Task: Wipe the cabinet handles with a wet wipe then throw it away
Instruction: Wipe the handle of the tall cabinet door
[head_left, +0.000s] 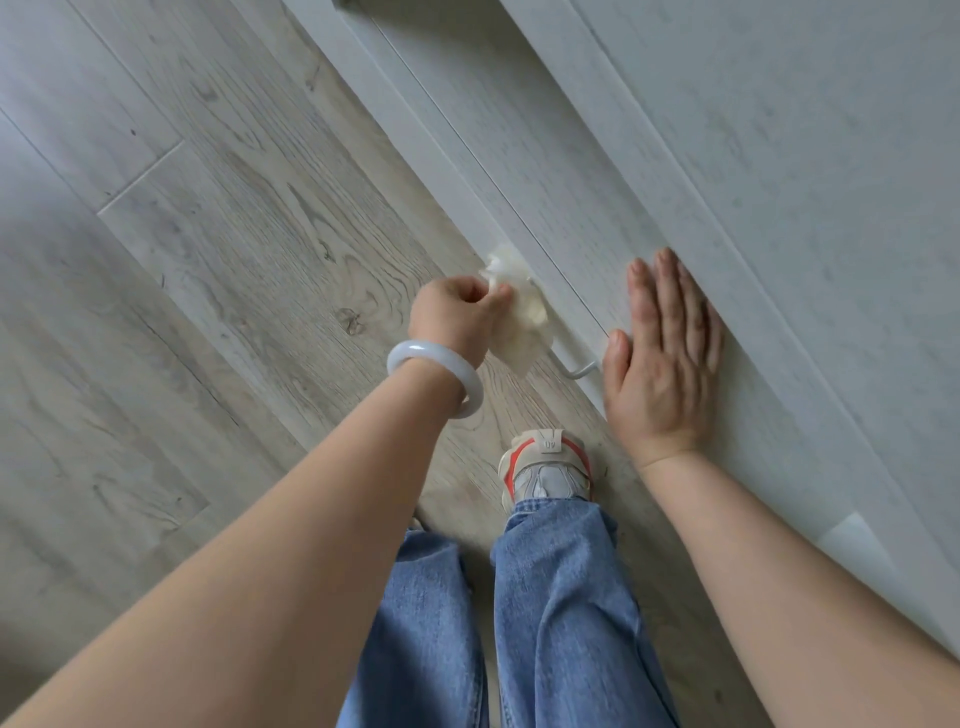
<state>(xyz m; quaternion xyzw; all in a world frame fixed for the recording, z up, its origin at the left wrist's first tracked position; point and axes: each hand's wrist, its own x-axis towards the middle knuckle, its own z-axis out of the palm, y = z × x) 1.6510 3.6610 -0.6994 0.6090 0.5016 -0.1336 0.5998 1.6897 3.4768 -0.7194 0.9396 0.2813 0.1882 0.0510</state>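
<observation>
Head view, looking down along a cabinet front. The left hand (457, 317), wearing a pale bangle (435, 375) at the wrist, is curled round a crumpled wet wipe (519, 312) and presses it against the white bar handle (569, 364) of the cabinet (727, 156); the wipe sits just left of frame centre, wrapped over the bar, whose bare lower end and bracket show at about 4 o'clock from the wipe. The right hand (662, 353) lies flat, fingers straight and together, on the cabinet face at 3 o'clock from the wipe, holding nothing. Below, a shoe (543, 467) stands on the wooden floor (208, 234). Likely faults: the bunched wipe may ride over only the outer face of the bar, leaving the back and the bracket untouched; a loose grip could let it slip and drop to the floor; a pull along the bar could swing the door open, should the bracing hand lift.
</observation>
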